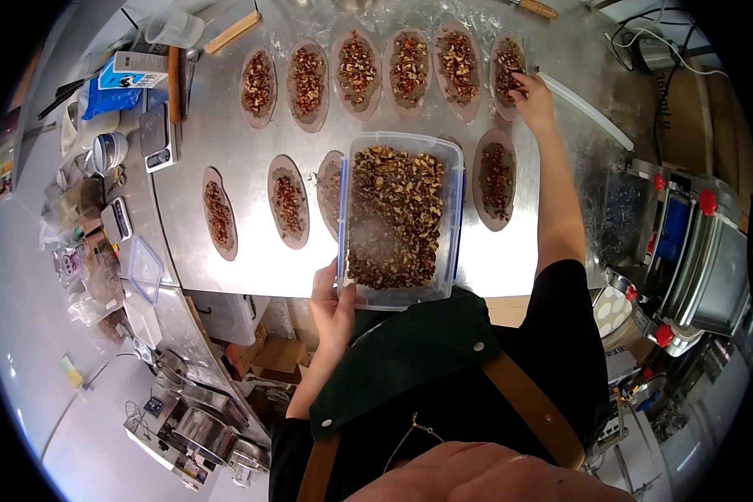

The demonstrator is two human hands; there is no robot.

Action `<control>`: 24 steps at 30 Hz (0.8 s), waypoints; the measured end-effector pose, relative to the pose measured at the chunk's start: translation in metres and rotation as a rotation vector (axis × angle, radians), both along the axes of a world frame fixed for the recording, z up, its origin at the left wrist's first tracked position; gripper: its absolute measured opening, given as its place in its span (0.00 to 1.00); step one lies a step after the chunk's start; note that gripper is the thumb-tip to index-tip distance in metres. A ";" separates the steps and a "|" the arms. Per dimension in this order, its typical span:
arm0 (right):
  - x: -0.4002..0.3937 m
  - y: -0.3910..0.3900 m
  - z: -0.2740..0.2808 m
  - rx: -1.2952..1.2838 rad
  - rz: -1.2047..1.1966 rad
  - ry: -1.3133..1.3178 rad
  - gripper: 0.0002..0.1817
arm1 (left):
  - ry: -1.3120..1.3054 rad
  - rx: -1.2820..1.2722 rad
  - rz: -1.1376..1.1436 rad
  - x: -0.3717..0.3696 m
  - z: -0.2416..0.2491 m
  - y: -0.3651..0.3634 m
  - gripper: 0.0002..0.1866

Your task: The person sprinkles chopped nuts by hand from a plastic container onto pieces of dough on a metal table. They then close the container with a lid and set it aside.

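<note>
Left hand (333,303) grips the near-left corner of a clear rectangular plastic tub with blue clips (453,180), full of coarse brown chopped nuts (396,213), held over the steel table (226,138). Right arm fully extended, right hand (531,94) pinched on nuts at the far-right thin oval dough sheet (507,70). Oval sheets lie in two rows, each topped with a nut strip

Bakery kitchen, steel worktable (226,125), rows of dough ovals (258,86) (nut-topped), scale (157,138)
</note>
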State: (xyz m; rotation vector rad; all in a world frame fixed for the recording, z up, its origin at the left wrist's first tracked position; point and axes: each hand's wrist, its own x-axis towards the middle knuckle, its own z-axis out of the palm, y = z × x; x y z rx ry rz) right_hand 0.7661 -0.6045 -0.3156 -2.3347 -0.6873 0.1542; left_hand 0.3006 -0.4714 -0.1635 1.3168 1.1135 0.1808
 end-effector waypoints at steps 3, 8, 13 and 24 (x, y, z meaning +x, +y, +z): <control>0.004 -0.003 -0.006 0.101 -0.066 0.035 0.17 | 0.000 0.004 -0.003 0.001 0.001 -0.001 0.25; 0.024 -0.020 -0.018 0.777 -0.469 0.523 0.11 | 0.014 -0.006 -0.005 0.001 0.002 -0.001 0.25; 0.075 -0.052 -0.036 0.994 -0.679 0.812 0.10 | -0.023 0.010 0.008 -0.003 -0.006 -0.002 0.25; 0.113 -0.005 0.002 -0.635 -0.328 0.115 0.16 | 0.013 0.003 0.027 0.003 -0.001 -0.004 0.25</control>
